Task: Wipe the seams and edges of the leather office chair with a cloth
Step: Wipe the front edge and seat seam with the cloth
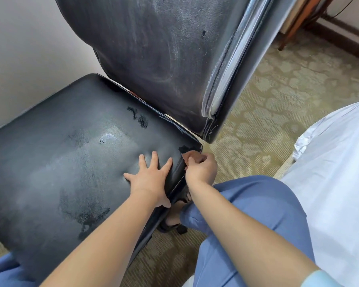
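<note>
Two hands: both at the right rear corner of the seat (71,154); one bracing, one working
Left hand (151,177): fingers spread flat, palm pressing the seat top beside the side edge; holds nothing
Right hand (201,168): fingers curled in a pinch at the seat's corner seam (177,179); a small brownish patch (190,155) shows at the fingertips, either a bunched cloth or exposed padding; cannot tell which
Chair: black leather, worn and scuffed; seat fills the lower left; backrest (164,59) rises behind it, its piped side edge (222,79) toward the carpet (267,125)
Step in hand: judged to be wiping along the seat's side seam near the rear corner
Doing it well: keep the left palm firm so the cushion stays put and the seam opens a little; run the cloth along the stitch line rather than across it; go gently over the torn leather at the corner, since flaking edges may lift; fold to a clean face as dirt gathers; the backrest piping looks like a sensible follow-on
Hidden: the cloth itself is not plainly seen; the right fingertips are tucked against the seat edge; the seat's underside and the chair base are out of view; the far seat edge is cut off at the left; the top of the backrest runs out of frame
Nearby: blue trouser knee (257,204); white bedding (336,172) at right; a sandalled foot (172,221) under the seat edge
</note>
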